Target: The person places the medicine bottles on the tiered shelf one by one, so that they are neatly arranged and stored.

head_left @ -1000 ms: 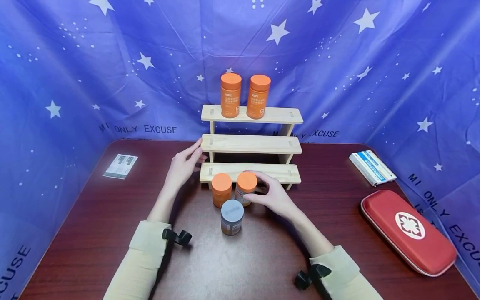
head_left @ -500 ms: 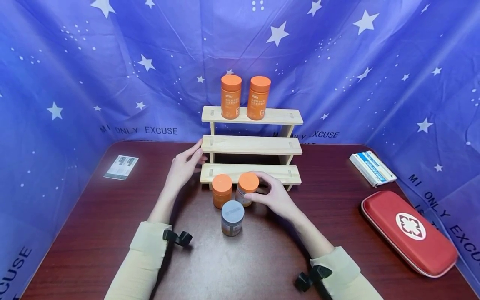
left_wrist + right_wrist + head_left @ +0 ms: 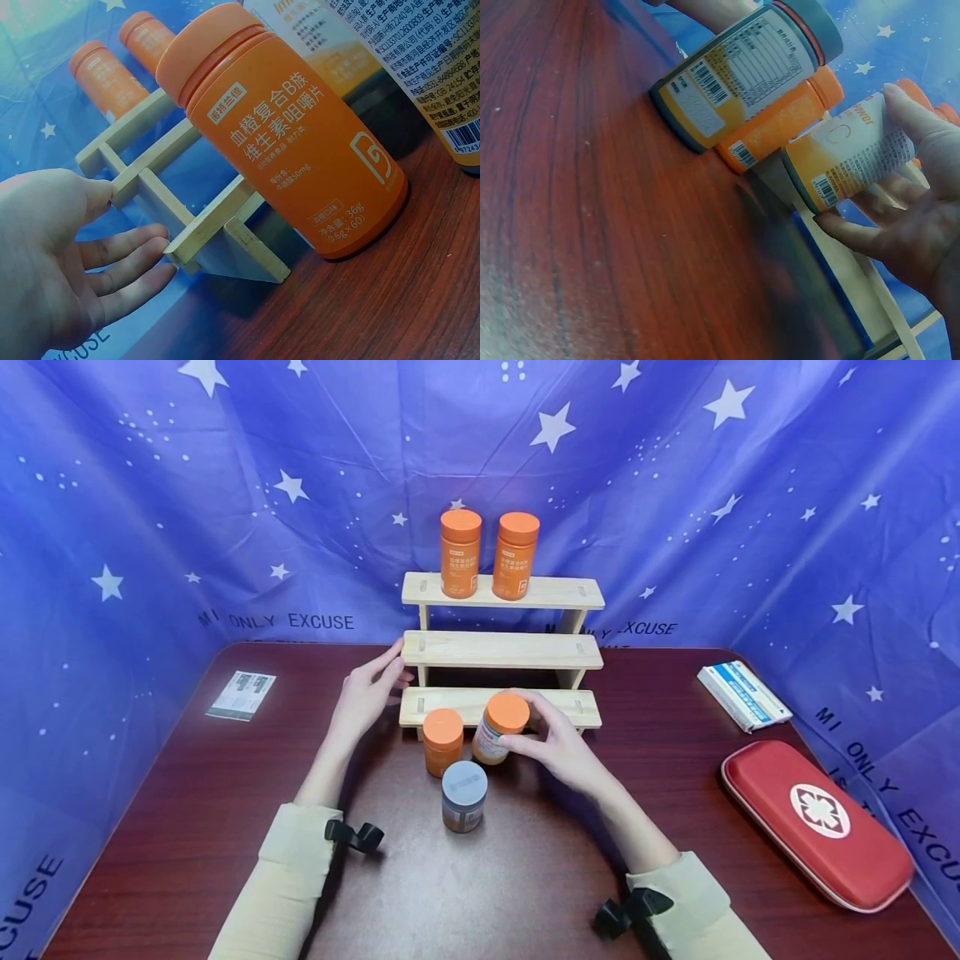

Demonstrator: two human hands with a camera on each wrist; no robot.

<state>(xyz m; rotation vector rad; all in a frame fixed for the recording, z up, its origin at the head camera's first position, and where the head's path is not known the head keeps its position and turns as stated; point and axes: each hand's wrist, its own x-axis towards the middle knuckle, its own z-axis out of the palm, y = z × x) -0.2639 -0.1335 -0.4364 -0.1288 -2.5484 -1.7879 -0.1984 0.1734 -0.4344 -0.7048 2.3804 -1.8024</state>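
Note:
My right hand (image 3: 564, 750) grips a white-and-yellow supplement bottle (image 3: 491, 742) with an orange lid, its thumb on the near side. In the right wrist view this bottle (image 3: 855, 150) is tilted and its base looks raised off the table. My left hand (image 3: 358, 702) touches the left end of a three-tier wooden shelf (image 3: 502, 649); the left wrist view has thumb and fingers (image 3: 127, 259) against its plank ends. An orange bottle (image 3: 442, 745) stands before the bottom tier. Nearer me is a grey-lidded bottle (image 3: 463, 800). Two orange bottles (image 3: 460, 556) stand on the top tier.
A red zipped case (image 3: 817, 822) with a white cross emblem lies at the right. Behind it is a blue-and-white box (image 3: 744, 695). A flat white packet (image 3: 242, 695) lies far left on the dark wooden table (image 3: 525, 893). Blue starry cloth (image 3: 337, 485) hangs around.
My right hand has shifted the orange-lidded supplement bottle slightly up and to the right, and it has tilted. The left hand and the other bottles have stayed in place.

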